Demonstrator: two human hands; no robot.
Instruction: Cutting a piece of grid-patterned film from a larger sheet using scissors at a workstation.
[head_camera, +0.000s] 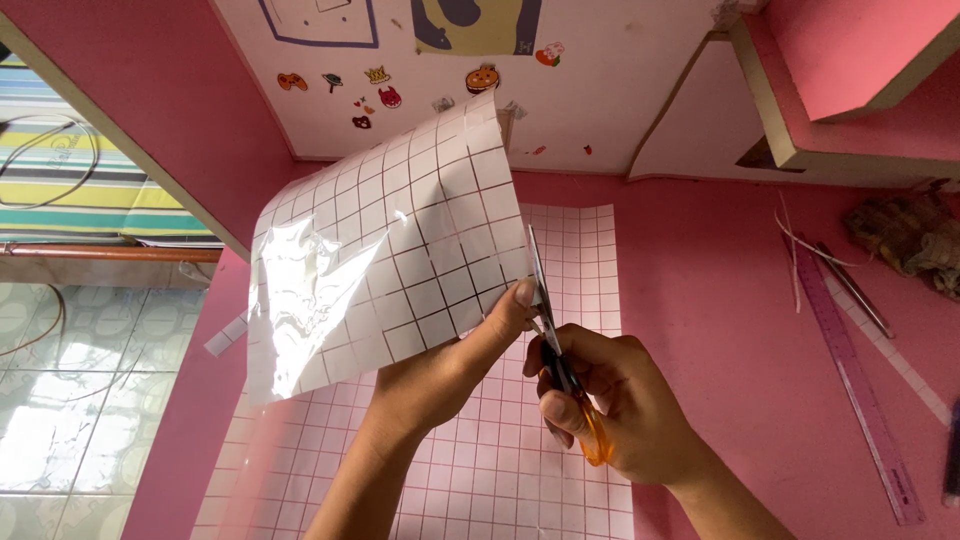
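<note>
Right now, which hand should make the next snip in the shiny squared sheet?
Probably the right hand: it holds the orange scissors, blades at the gridded sheet's edge. The left hand pinches that sheet up.

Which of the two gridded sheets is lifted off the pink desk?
The glossy gridded white sheet, pinched by the left hand and curling upward at the scissors. The other gridded sheet lies flat on the desk, looking pinkish.

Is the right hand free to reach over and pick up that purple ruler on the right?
Probably not as things stand: the right hand is wrapped around the orange-handled scissors, blades at the gridded sheet. The purple ruler lies unobstructed on the pink tabletop.
</note>
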